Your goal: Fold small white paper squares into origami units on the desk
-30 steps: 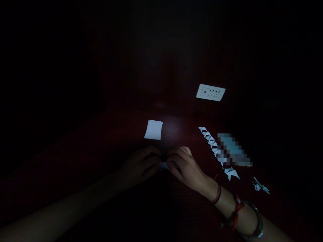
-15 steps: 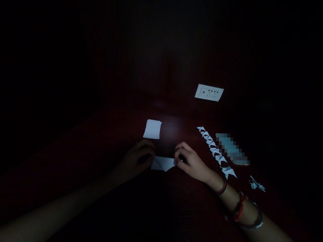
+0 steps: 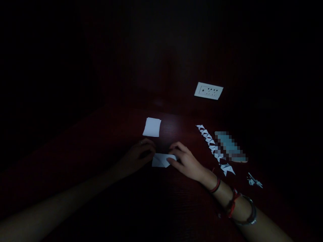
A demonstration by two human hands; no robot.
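A white sheet of paper (image 3: pixel 160 160), creased and partly folded, lies between my hands on the dark red table. My left hand (image 3: pixel 143 151) pinches its left end, with thumb and fingers closed at the edge. On the right end, my right hand (image 3: pixel 185 160) has its thumb over the front and its fingers curled behind. The right hand covers part of the paper's right side. Just beyond my left hand rests a stack of white paper squares (image 3: pixel 152 127).
Folded white paper pieces (image 3: pixel 209 139) form a slanting row at the right. Beside them lies a blurred phone-like slab (image 3: pixel 230 146). Small white scraps (image 3: pixel 254 180) sit nearer. A socket plate (image 3: pixel 209 91) is on the back wall. The surroundings are very dark.
My right hand has slid left over the paper, its thumb now lying further in on the sheet. The left hand has stayed at the left end. The whole view has shifted slightly.
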